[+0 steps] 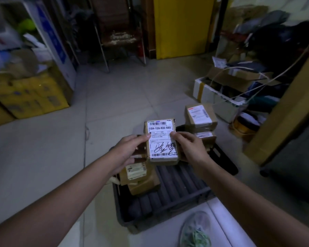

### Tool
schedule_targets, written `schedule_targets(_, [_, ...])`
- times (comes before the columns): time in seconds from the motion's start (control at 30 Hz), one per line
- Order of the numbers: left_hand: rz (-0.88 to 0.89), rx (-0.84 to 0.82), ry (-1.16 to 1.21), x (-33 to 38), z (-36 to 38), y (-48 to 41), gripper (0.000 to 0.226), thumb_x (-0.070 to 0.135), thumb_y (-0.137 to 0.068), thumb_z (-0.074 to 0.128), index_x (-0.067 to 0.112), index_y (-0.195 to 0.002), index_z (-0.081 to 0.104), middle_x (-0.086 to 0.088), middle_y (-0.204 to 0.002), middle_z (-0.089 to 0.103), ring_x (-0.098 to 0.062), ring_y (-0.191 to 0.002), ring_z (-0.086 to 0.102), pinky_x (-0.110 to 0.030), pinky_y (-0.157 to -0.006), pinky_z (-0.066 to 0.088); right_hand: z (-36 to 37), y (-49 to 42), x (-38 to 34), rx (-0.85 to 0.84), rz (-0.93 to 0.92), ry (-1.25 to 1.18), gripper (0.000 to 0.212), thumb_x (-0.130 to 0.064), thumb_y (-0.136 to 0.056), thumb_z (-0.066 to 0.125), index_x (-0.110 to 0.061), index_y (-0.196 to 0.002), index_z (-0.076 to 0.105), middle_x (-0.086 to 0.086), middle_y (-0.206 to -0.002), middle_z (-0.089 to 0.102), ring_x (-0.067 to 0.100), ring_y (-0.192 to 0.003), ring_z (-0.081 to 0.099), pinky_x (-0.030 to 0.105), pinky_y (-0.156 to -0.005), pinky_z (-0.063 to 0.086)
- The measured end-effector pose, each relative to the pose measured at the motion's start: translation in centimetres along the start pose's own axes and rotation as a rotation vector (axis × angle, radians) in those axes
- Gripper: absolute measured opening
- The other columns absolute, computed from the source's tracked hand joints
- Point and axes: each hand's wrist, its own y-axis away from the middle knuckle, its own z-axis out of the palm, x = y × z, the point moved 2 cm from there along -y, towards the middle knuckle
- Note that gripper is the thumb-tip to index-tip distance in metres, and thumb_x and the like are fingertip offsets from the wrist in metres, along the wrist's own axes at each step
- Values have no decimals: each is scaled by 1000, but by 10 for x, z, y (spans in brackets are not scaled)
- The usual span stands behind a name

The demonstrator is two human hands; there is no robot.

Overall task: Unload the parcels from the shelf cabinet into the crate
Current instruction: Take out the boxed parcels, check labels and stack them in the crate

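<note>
My left grip and right grip pinch a parcel between them, thumbs on its label; the crate lies below; boxes sit in it under my left grip; a stack stands just beyond my right grip.

The left forearm and right forearm are extending forward and converging toward centre. The left hand is gripping the left edge of a parcel, thumb lying on its top face. The right hand is gripping the right edge likewise.
</note>
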Motion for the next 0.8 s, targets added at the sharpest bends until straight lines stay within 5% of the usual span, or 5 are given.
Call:
schedule_targets(0.33, [-35,114,-40,-25,-87,-48,49,51,-81,74,16,-115,69,-1,-103,77,-20,-100,72,-47,-98,53,83,-64,35,-140,87,57,23,-29,-92,69,-14,-109,68,8,-95,77,23,-84,76,38,-73,62])
schedule_targets(0.6, [-65,147,-41,-48,-111,-64,47,47,-85,71,10,-113,67,-3,-99,77,-20,-95,73,-40,-93,57,105,-80,55,-190,137,63,17,-26,-95,66,-12,-104,68,3,-83,78,13,-68,74,22,-53,54])
schedule_targets(0.8, [-92,130,-30,-56,-111,-69,43,46,-89,67,12,-114,67,-3,-97,77,-19,-91,74,-34,-82,59,111,-86,65,-209,146,72,16,-28,-95,65,-14,-104,66,-1,-80,77,11,-68,74,20,-52,53])
